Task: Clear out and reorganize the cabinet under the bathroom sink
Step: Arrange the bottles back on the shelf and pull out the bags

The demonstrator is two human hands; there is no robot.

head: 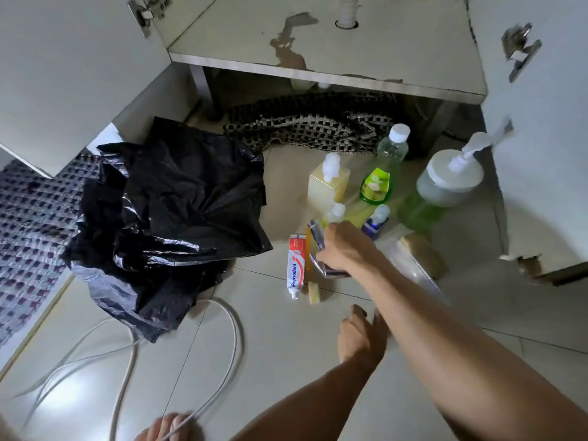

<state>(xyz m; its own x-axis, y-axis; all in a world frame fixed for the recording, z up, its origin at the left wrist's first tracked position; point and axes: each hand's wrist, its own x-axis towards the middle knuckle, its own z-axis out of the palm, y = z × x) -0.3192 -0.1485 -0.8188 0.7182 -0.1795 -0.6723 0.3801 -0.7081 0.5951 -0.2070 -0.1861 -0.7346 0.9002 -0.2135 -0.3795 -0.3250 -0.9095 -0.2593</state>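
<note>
The cabinet shelf (pixel 366 49) under the sink is bare and stained, with both doors swung open. On the tiled floor in front stand a yellow pump bottle (pixel 327 186), a green bottle with a white cap (pixel 380 176), a large green pump bottle (pixel 445 192) and two small bottles (pixel 377 221). A Pepsodent toothpaste tube (pixel 296 265) lies flat beside a thin orange stick (pixel 307 249) and a small yellow soap piece (pixel 314 292). My right hand (pixel 345 249) grips a shiny foil sachet (pixel 318 241) just above them. My left hand (pixel 359 338) hovers lower with relaxed fingers, holding nothing.
A crumpled black rubbish bag (pixel 171 218) lies left of the bottles. A chequered cloth (pixel 318 125) is bunched beneath the shelf. White cable (pixel 229 345) loops over the floor tiles towards a foot (pixel 168 428). A woven mat (pixel 31 224) lies at the left, and a clear plastic tub (pixel 413 265) sits under my right forearm.
</note>
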